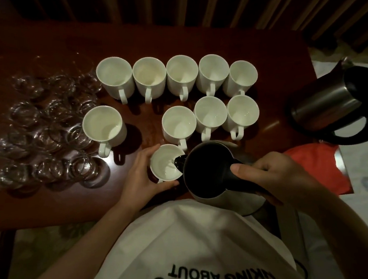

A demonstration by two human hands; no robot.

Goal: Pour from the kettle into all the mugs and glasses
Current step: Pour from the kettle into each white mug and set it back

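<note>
Head view. The right hand (pixel 278 175) grips the black handle of the steel kettle (pixel 213 172), fingers clenched round it, at the desk's (pixel 169 39) 6 o'clock edge. The spout sits over the rim of a white mug (pixel 166 163). The left hand (pixel 141 177) cups this mug, fingers curled round its wall. Nine more white mugs (pixel 179 76) stand toward 12 o'clock; clear glasses (pixel 49 132) cluster at 9 o'clock. A second kettle (pixel 341 104) sits at 3 o'clock.
</note>
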